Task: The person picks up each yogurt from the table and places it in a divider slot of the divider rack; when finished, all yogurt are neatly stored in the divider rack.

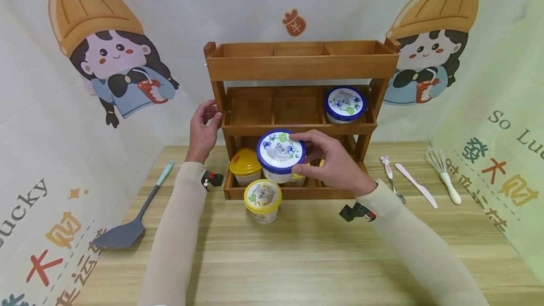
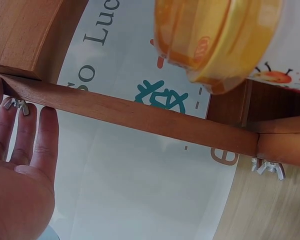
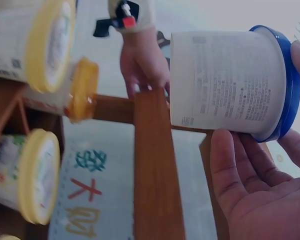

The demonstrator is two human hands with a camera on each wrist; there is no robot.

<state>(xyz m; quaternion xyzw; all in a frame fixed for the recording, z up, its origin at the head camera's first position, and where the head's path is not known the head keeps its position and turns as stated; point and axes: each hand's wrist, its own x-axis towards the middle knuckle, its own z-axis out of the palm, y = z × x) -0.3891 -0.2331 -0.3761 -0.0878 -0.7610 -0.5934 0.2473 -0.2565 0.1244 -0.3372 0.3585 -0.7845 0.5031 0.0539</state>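
Observation:
My right hand (image 1: 333, 160) holds a white tub with a blue lid (image 1: 280, 150) by its lid, in front of the wooden rack (image 1: 299, 67). In the right wrist view, thumb and fingers grip the blue rim, and printed text covers the tub's side (image 3: 225, 85). At the rack's left upright (image 2: 140, 117), my left hand (image 1: 205, 129) grips the post, thumb on one side and fingers on the other. Another blue-lidded tub (image 1: 345, 104) sits in the middle tier's right compartment. A tub with a domed yellow lid (image 1: 245, 163) stands in the bottom tier, at the left.
A yellow-lidded tub (image 1: 263, 200) stands before the bottom tier; more yellow-lidded tubs are partly hidden behind my right hand. A grey spatula (image 1: 123, 234) lies at left. At right lie a small utensil (image 1: 387, 169), a pink knife (image 1: 416, 185) and a whisk (image 1: 444, 176).

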